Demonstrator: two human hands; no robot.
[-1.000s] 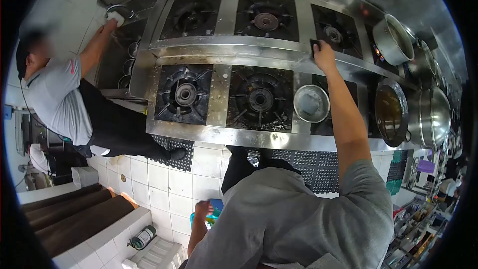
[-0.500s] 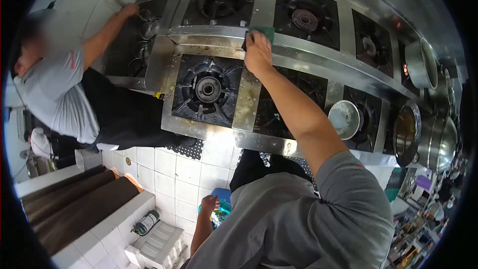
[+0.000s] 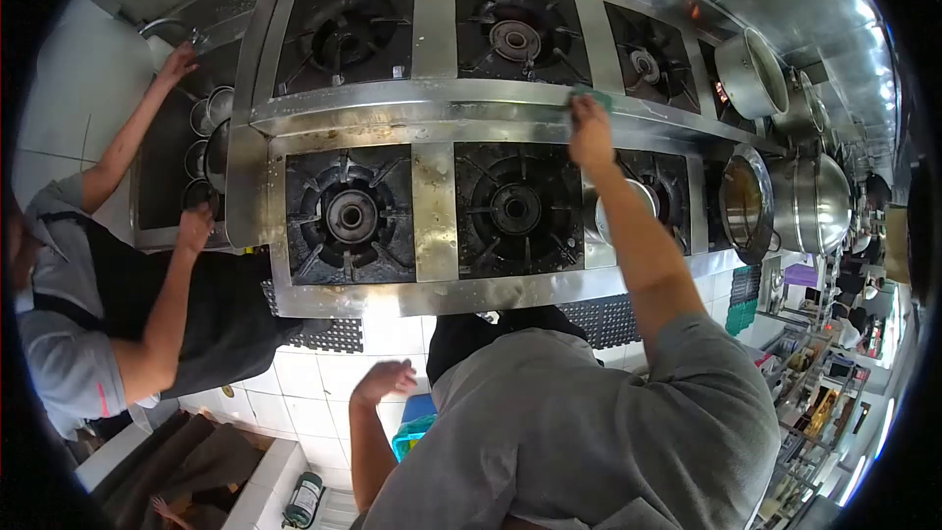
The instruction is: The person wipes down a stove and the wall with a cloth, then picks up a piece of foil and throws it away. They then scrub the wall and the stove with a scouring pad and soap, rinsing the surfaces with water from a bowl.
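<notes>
My right hand point(image 3: 592, 137) is closed on a green scouring pad point(image 3: 595, 98) and presses it against the raised steel ledge point(image 3: 500, 110) between the back and front burners. Below that arm a metal bowl point(image 3: 633, 204), partly hidden by the forearm, sits over a front burner. My left hand point(image 3: 385, 382) hangs low beside my body with its fingers apart and nothing in it. Near it, a blue-green container point(image 3: 412, 435) stands at floor level. Grease spots mark the steel strip point(image 3: 435, 216) between two front burners.
At the left, a co-worker point(image 3: 74, 314) has both hands over a sink point(image 3: 162, 177) holding several metal pots. On the right of the stove stand a tall pot point(image 3: 752, 74), a tilted pan point(image 3: 743, 198) and a large steel pot point(image 3: 822, 198). A black perforated mat point(image 3: 599, 322) lies below.
My right hand has slid the pad rightward along the ledge. My left hand has risen. The view has shifted right, and the co-worker's second hand now shows over the sink.
</notes>
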